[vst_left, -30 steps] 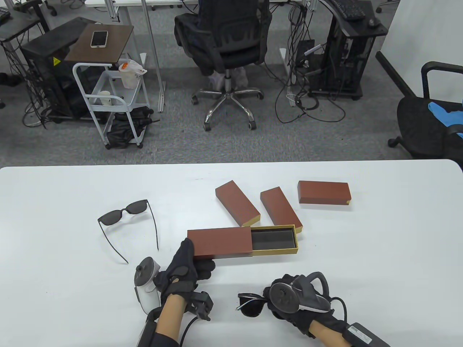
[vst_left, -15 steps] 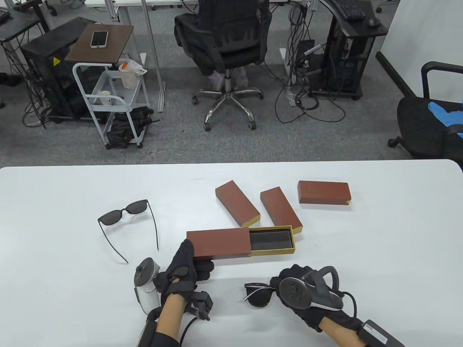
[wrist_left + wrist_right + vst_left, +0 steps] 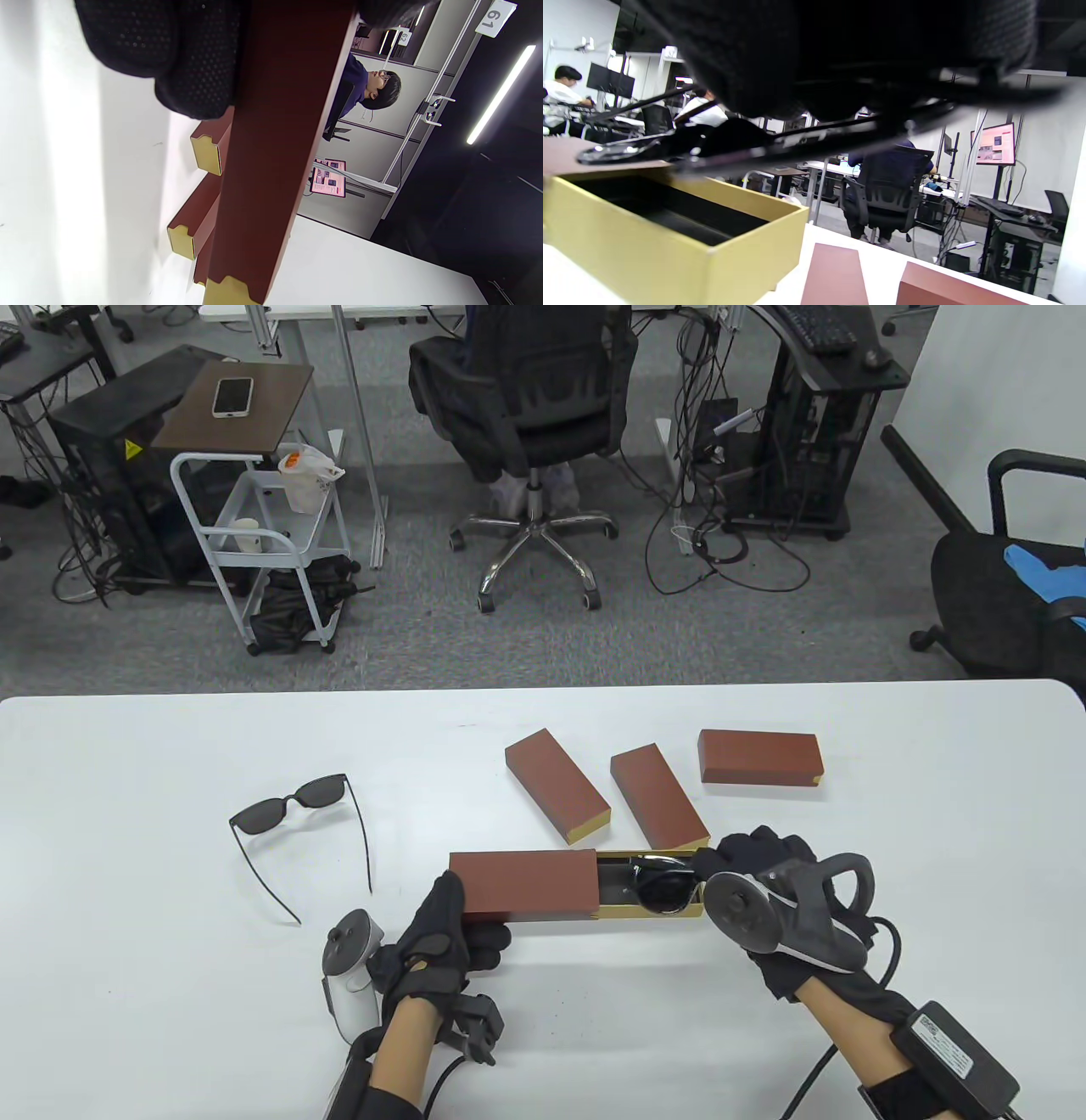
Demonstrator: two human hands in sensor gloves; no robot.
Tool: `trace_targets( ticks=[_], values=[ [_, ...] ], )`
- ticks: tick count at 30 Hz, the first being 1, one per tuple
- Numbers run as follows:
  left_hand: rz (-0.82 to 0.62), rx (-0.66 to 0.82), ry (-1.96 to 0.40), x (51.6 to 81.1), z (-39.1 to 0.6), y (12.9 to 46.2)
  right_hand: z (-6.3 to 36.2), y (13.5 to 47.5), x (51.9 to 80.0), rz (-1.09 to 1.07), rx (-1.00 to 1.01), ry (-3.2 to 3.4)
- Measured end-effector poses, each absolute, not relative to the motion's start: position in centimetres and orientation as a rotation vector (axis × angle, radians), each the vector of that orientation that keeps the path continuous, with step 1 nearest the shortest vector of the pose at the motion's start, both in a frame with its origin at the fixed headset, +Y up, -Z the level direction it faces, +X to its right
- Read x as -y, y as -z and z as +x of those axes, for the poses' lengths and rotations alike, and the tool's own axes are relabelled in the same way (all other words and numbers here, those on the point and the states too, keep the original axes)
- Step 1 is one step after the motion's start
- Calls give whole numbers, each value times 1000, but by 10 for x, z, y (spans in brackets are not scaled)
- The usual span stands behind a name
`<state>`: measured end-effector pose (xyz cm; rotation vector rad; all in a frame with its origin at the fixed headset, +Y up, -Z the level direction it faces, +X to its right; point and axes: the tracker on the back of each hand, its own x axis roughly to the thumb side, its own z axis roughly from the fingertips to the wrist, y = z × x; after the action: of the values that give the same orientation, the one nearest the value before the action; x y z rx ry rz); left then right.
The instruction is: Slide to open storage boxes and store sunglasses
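Note:
A brown storage box lies near the table's front, its gold drawer slid out to the right. My left hand grips the sleeve's left end; the sleeve fills the left wrist view. My right hand holds folded black sunglasses over the open drawer, partly inside it. In the right wrist view the sunglasses hang just above the drawer's black lining. A second pair of sunglasses lies unfolded on the table to the left.
Three closed brown boxes lie just behind the open box. The white table ends at a far edge, with office chairs and a cart on the floor beyond.
My right hand has carried the folded sunglasses from the table's front edge up to the open drawer. The box has shifted slightly right. My left hand still grips the sleeve.

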<state>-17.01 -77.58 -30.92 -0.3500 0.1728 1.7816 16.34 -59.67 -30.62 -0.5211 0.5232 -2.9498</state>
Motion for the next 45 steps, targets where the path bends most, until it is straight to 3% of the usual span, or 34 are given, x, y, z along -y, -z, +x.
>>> trace_targets(
  ticks=[11, 26, 40, 45],
  values=[
    [-423, -48, -1776, 767, -160, 312, 136, 302, 608, -618, -509, 2659],
    [-482, 41, -1742, 767, -150, 314, 122, 308, 607, -612, -373, 2844],
    [-417, -9, -1700, 774, -153, 314, 125, 309, 627, -585, -381, 2916],
    [-417, -12, -1730, 777, -158, 315, 136, 309, 622, -567, -410, 3061]
  ],
)
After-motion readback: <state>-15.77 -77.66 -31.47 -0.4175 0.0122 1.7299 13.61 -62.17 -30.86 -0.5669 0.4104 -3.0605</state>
